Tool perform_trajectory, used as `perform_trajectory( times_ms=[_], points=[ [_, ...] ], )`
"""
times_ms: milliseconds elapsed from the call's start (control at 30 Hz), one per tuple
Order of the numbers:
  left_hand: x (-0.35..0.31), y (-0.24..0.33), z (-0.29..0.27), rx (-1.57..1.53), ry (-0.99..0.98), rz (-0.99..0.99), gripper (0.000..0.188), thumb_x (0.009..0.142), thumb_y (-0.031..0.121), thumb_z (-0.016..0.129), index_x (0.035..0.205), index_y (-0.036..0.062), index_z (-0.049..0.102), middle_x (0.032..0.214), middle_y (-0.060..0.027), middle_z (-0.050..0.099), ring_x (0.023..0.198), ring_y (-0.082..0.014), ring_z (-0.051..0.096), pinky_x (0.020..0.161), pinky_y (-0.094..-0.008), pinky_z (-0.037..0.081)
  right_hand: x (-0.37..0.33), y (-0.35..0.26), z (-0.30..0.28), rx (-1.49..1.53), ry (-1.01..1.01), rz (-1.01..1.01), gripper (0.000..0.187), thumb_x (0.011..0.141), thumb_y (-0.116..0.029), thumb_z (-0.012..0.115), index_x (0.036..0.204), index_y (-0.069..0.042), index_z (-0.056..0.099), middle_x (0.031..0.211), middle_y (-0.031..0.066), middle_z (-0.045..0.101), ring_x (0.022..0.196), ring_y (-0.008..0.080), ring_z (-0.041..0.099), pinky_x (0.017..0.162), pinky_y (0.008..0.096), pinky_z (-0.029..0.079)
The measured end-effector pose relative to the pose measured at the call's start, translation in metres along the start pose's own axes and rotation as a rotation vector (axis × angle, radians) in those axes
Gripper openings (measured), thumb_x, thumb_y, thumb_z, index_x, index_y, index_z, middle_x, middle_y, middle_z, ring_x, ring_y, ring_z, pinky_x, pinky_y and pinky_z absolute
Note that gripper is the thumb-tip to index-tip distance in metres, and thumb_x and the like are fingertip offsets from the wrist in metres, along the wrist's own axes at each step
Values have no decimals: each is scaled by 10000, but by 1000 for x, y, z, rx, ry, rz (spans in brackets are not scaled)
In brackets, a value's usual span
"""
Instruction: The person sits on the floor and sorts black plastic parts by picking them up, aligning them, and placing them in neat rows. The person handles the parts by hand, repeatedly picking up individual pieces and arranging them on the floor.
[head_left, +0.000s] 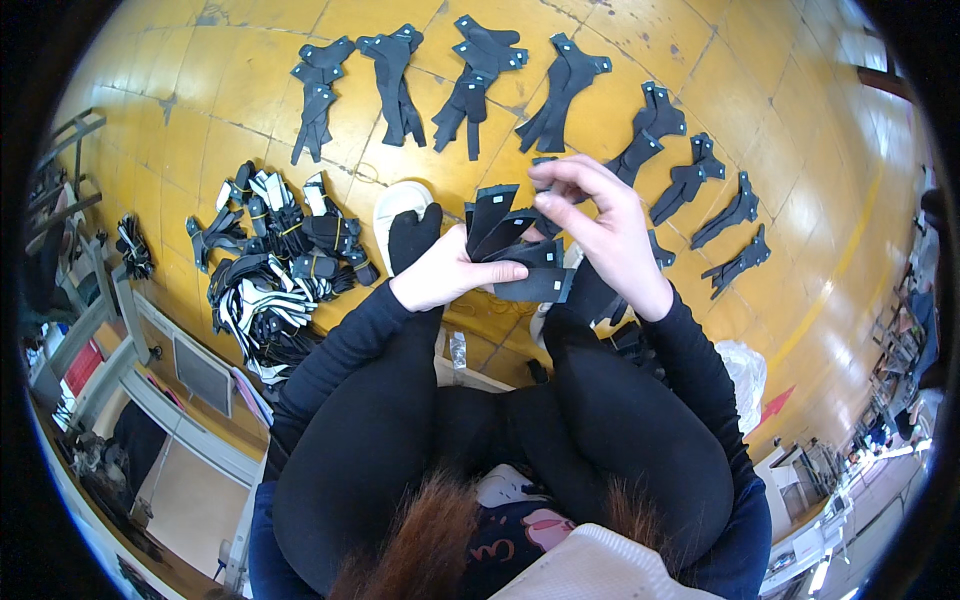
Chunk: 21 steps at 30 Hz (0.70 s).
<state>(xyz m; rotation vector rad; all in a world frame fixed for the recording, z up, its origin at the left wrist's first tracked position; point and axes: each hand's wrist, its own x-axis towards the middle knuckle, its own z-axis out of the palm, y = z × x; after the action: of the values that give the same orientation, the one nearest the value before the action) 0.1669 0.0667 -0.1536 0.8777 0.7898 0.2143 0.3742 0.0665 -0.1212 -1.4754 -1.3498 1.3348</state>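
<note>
My left hand (440, 274) is closed round a fanned stack of black fabric pieces (530, 286), thumb on top. Small pale labels sit near their straight ends. Just to the right, my right hand (606, 222) is raised beside the fan, its thumb and forefinger bent round a dark fabric piece (543, 186) that is partly hidden by the fingers. Beyond my hands, similar labelled pieces lie in small overlapping groups on the floor, among them a far-left group (318, 95), a middle group (565, 92) and a right-hand group (738, 262).
A large heap of banded black and white fabric bundles (285, 262) lies left of my feet on the yellow tiled floor (235, 120). A metal-framed rack (130, 390) stands at the left. A white plastic bag (741, 378) is beside my right leg. Equipment lines the right edge.
</note>
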Motion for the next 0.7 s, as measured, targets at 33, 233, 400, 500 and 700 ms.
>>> perform_trajectory(
  times_ms=[33,233,400,500,700],
  points=[
    [1,-2,0,8,-9,3,445,828,229,733,1192,49,552,1021,-29,618,844,-85,584,680,-234,499,2,-1,3,31,-25,23,170,829,-113,652,965,-11,652,872,63,617,788,160,588,722,267,466],
    [4,-9,-2,125,-90,-1,428,824,238,737,1156,36,559,948,-18,625,800,-81,587,683,-236,496,7,0,10,-68,-147,-80,109,810,-36,660,904,11,629,918,75,617,853,143,604,745,254,479],
    [5,2,3,50,-51,11,422,818,193,736,1170,35,563,1007,-27,628,871,-93,580,741,-248,486,-1,-4,8,216,114,-18,100,837,-42,641,912,9,598,850,77,629,787,142,610,721,263,478],
    [2,9,3,-33,-3,-95,392,813,125,729,1163,25,582,1065,-35,644,942,-100,586,828,-256,478,1,2,-2,187,345,-49,119,853,0,629,967,25,604,869,53,632,808,94,594,722,225,473],
    [3,12,-2,-49,221,41,410,818,105,719,1186,13,563,1097,-61,638,993,-126,590,890,-280,460,-10,18,-14,-172,102,-112,142,821,46,581,930,16,667,921,103,647,878,204,628,774,275,477]
  ],
)
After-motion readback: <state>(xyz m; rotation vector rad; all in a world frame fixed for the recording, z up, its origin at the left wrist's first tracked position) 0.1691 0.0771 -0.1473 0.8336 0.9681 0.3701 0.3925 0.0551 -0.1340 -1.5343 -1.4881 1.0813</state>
